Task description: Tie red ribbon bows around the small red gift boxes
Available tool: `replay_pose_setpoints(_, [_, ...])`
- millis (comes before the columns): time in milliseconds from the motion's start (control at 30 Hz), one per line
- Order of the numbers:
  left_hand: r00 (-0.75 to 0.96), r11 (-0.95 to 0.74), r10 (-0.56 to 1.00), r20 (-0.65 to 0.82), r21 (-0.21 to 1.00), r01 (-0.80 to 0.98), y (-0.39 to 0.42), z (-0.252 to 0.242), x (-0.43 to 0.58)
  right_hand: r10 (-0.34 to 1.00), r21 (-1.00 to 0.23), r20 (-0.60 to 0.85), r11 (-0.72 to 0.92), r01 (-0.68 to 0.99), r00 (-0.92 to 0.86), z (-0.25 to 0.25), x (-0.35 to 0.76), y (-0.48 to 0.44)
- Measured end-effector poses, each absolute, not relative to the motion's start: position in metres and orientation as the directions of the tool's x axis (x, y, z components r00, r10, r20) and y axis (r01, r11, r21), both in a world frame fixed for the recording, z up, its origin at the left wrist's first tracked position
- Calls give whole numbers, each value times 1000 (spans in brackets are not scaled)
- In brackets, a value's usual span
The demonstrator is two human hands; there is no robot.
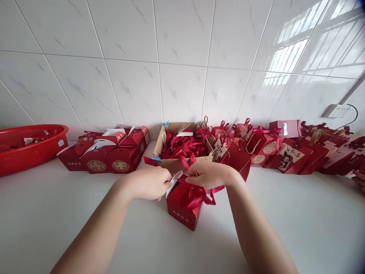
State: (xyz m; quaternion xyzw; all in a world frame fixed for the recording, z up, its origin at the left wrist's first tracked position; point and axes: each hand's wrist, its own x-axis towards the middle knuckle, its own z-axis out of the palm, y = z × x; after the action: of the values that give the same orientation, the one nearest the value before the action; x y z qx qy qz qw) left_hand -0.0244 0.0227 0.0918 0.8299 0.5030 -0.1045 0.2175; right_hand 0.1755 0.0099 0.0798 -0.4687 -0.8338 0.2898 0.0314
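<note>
A small red gift box (pixel 181 213) with pale lettering stands on the white counter in front of me, turned at an angle. My left hand (pixel 151 183) is closed at its left side, fingertips pinching a flap whose white inner face shows. Over the box's right side, my right hand (pixel 209 174) has its fingers pinched on a red ribbon (pixel 196 198). Loops and loose ends of that ribbon hang over the box's top and right side. Some of the fingertips are hidden behind the hands.
Behind the box is an open cardboard box (pixel 185 165) of red ribbons, with blue clips. Several red gift boxes (pixel 95 158) stand to the left, beside a red plastic basin (pixel 34 160). Many decorated boxes (pixel 293 156) line the right, against the tiled wall (pixel 182 87).
</note>
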Motion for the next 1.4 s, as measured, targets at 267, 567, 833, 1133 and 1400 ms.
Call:
replay_pose_setpoints(267, [464, -383, 775, -429, 264, 885, 22, 90, -25, 820, -494, -182, 401, 771, -543, 75, 171, 14])
replay_pose_setpoints(567, [536, -475, 748, -391, 249, 844, 10, 98, -24, 793, -499, -200, 424, 756, -576, 71, 173, 19])
replay_pose_setpoints(833, [610, -581, 774, -167, 195, 790, 15, 90, -17, 769, -497, -225, 437, 750, -598, 73, 174, 17])
replay_pose_setpoints(1133, [618, -597, 786, 13, 274, 754, 16, 89, -8, 765, -489, -206, 460, 741, -610, 74, 180, 16])
replay_pose_setpoints(1400, [429, -553, 826, 366, 677, 486, 19, 116, -37, 885, -500, -111, 342, 795, -451, 86, 197, 3])
